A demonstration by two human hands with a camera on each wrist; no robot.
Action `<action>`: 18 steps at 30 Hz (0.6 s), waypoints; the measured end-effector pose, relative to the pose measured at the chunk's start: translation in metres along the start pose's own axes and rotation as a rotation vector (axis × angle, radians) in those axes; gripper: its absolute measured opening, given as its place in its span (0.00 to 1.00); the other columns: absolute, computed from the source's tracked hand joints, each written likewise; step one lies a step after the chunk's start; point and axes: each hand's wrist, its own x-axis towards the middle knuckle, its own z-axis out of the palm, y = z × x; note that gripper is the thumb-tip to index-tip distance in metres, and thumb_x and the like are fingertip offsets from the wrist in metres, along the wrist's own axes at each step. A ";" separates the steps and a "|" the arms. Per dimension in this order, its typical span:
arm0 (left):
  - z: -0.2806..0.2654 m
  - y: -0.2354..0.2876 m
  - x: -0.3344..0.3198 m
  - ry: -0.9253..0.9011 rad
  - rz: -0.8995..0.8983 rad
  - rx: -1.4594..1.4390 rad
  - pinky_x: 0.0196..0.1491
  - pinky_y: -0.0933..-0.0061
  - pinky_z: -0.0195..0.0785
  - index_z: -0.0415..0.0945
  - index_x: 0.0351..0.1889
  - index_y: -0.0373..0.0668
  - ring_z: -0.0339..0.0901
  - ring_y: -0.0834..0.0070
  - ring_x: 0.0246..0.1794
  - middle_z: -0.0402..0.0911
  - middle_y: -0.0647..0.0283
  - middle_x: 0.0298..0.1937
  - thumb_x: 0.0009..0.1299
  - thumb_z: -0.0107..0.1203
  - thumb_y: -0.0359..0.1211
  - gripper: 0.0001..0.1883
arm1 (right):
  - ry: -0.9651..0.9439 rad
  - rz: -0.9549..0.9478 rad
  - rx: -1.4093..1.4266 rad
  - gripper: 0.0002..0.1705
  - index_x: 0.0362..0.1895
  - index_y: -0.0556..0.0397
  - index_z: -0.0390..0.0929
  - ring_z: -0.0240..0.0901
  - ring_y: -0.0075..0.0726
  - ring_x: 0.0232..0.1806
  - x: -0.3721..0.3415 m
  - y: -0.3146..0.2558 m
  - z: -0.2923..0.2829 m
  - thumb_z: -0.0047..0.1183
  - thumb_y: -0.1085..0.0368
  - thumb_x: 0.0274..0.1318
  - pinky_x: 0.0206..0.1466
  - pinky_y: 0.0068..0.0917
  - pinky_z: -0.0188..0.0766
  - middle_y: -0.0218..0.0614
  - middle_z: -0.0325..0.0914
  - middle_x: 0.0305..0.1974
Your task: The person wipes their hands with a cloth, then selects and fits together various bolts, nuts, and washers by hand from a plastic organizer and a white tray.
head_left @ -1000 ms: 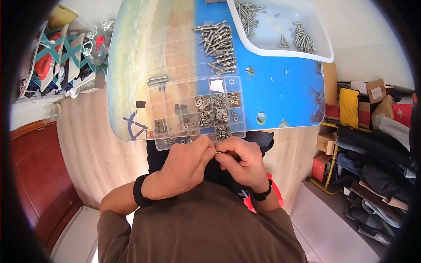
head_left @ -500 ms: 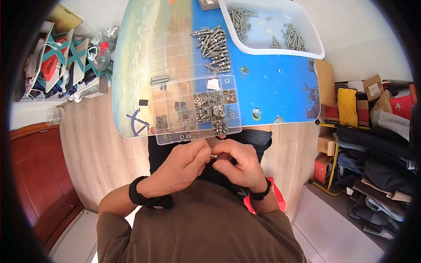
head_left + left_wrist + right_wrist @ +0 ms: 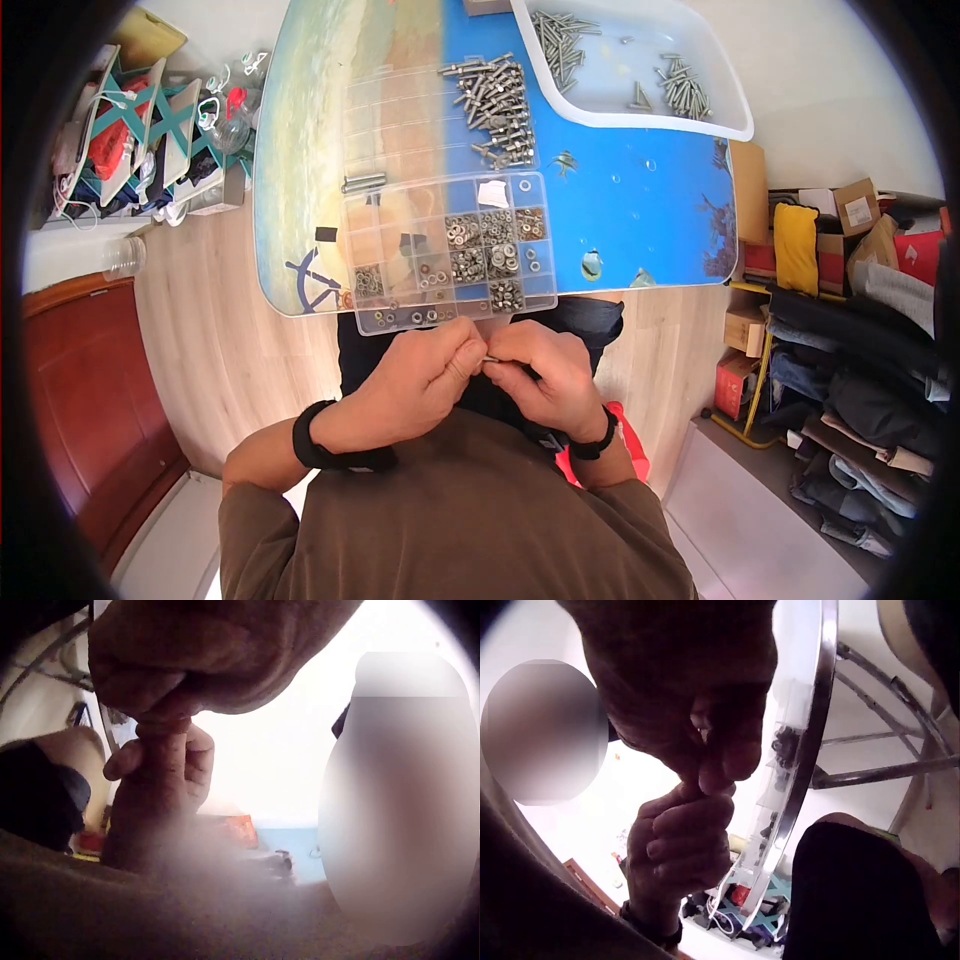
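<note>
Just off the table's near edge, both hands meet in front of the brown shirt. My left hand [image 3: 425, 378] pinches a small metal bolt [image 3: 489, 359] between thumb and curled fingers. From the other side, the thumb and forefinger of my right hand [image 3: 548, 375] pinch the bolt's end. Most of the bolt is hidden by fingertips; whether a nut is on it I cannot tell. In the right wrist view the fingertips of both hands touch. Beyond them lies a clear compartment case [image 3: 400, 310] of nuts and washers, its near edge jutting past the table.
On the case's opened lid [image 3: 390, 120] bolts [image 3: 500, 110] are heaped at the right, with metal rods [image 3: 363, 183] at its left. A white tub [image 3: 640, 122] with more bolts stands at the table's [image 3: 650, 200] back right. Shelves [image 3: 150, 130] and piled clothes [image 3: 850, 400] flank the table.
Half a second ago the right fingertips stood slightly apart from the left, baring the bolt's end. Now they have closed back onto it. The left hand has hardly moved since then.
</note>
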 end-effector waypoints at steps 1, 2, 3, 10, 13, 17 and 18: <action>-0.003 -0.002 0.001 0.003 -0.003 -0.002 0.25 0.62 0.63 0.69 0.35 0.40 0.72 0.62 0.19 0.72 0.58 0.22 0.81 0.46 0.37 0.13 | 0.033 -0.096 -0.052 0.12 0.38 0.54 0.79 0.81 0.41 0.28 0.001 0.001 0.001 0.68 0.74 0.49 0.27 0.30 0.74 0.37 0.82 0.32; -0.005 -0.004 0.002 -0.098 -0.104 -0.190 0.23 0.68 0.59 0.69 0.34 0.41 0.67 0.73 0.18 0.70 0.65 0.21 0.83 0.44 0.42 0.17 | 0.029 -0.094 -0.049 0.12 0.38 0.54 0.79 0.81 0.41 0.28 0.002 0.001 0.001 0.68 0.74 0.49 0.27 0.30 0.74 0.37 0.82 0.32; -0.007 -0.006 0.003 -0.199 -0.204 -0.379 0.22 0.75 0.56 0.69 0.33 0.43 0.61 0.83 0.18 0.69 0.71 0.21 0.84 0.41 0.46 0.20 | 0.025 -0.139 -0.050 0.14 0.40 0.55 0.79 0.81 0.43 0.29 0.002 0.000 0.000 0.69 0.75 0.48 0.26 0.32 0.73 0.39 0.81 0.34; -0.024 0.003 0.009 -0.341 -0.522 -0.478 0.26 0.77 0.59 0.69 0.34 0.41 0.65 0.85 0.22 0.71 0.71 0.23 0.84 0.41 0.43 0.19 | -0.034 -0.181 -0.053 0.18 0.43 0.56 0.78 0.80 0.40 0.27 0.008 0.002 0.000 0.69 0.76 0.47 0.25 0.28 0.74 0.40 0.80 0.36; -0.016 -0.005 0.006 -0.222 -0.239 -0.345 0.26 0.73 0.61 0.70 0.34 0.39 0.67 0.79 0.21 0.71 0.67 0.22 0.84 0.42 0.42 0.19 | -0.105 0.105 0.215 0.15 0.44 0.57 0.77 0.80 0.35 0.27 0.007 0.000 -0.002 0.67 0.73 0.53 0.26 0.26 0.74 0.38 0.80 0.35; -0.011 0.000 0.005 -0.035 -0.047 -0.052 0.29 0.61 0.66 0.69 0.36 0.37 0.74 0.56 0.24 0.74 0.53 0.24 0.82 0.45 0.38 0.14 | -0.096 0.471 0.372 0.10 0.43 0.58 0.77 0.80 0.34 0.26 0.007 -0.008 -0.002 0.61 0.66 0.63 0.30 0.26 0.73 0.38 0.80 0.29; -0.011 0.001 0.005 0.010 0.007 0.031 0.30 0.57 0.66 0.69 0.36 0.37 0.75 0.48 0.26 0.75 0.49 0.26 0.81 0.46 0.36 0.13 | -0.097 0.471 0.372 0.10 0.43 0.58 0.77 0.80 0.34 0.26 0.008 -0.006 -0.002 0.61 0.66 0.63 0.30 0.26 0.73 0.38 0.80 0.29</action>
